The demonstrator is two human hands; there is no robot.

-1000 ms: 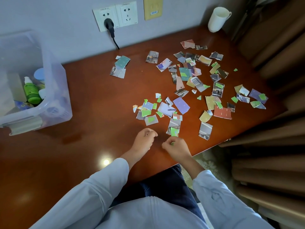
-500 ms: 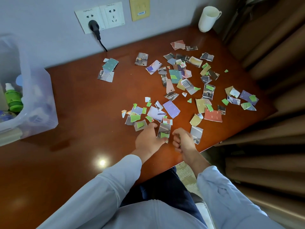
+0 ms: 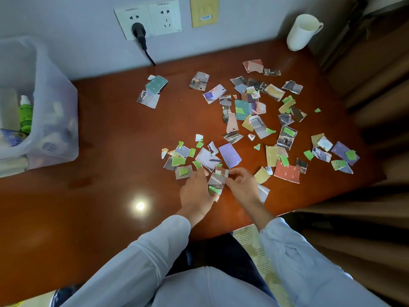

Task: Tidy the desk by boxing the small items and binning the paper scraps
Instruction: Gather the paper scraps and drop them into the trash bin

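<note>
Several torn paper scraps (image 3: 254,120) in green, purple, tan and printed photo pieces lie scattered over the right half of the brown desk (image 3: 110,134). My left hand (image 3: 197,191) and my right hand (image 3: 242,185) meet at the near edge of the pile. Between them sits a grey photo scrap with a green piece on it (image 3: 216,182); the fingers of both hands curl onto its edges and pinch it. A clear plastic box (image 3: 51,120) at the far left holds a green bottle (image 3: 25,116) and other small items.
A white cup (image 3: 303,32) stands at the back right corner. Wall sockets with a black plug (image 3: 139,32) sit on the wall behind the desk. Brown curtains (image 3: 376,85) hang along the right side. The desk's front edge runs just under my wrists.
Both hands have moved forward from the desk's front edge into the near scraps and taken hold of the grey scrap. The camera view shifted, showing more of the box again.
</note>
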